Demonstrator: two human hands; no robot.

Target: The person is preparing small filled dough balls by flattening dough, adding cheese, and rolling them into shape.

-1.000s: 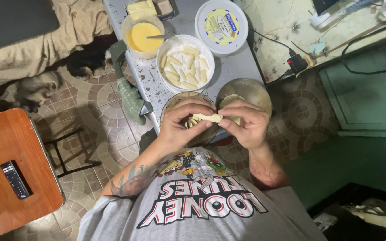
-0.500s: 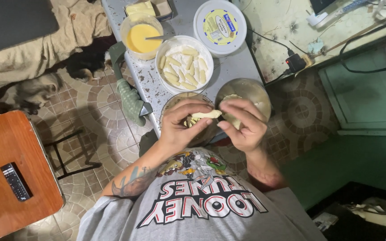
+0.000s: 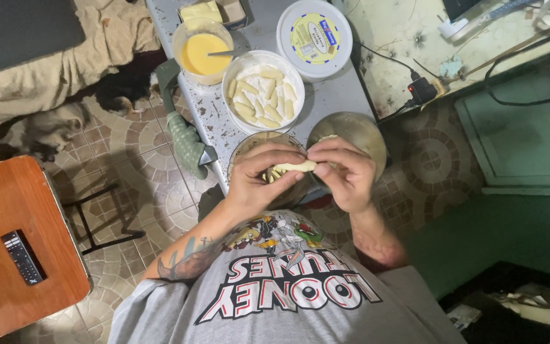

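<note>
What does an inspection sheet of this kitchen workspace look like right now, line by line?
Surface: narrow grey speckled table, crowded with bowls.
Job's things: pale rolled dough piece pinched between both hands; white bowl of floured dough sticks; two metal bowls beneath the hands.
Clutter: plastic cup of yellow batter with a spoon; round white lidded tub; green oven mitt hanging off the edge.
Hands: left hand and right hand both grip the dough.
Cables: black plug and cords on the stained side counter.
Surroundings: patterned tile floor; wooden stool with black remote; animals lying by the blanket.
</note>
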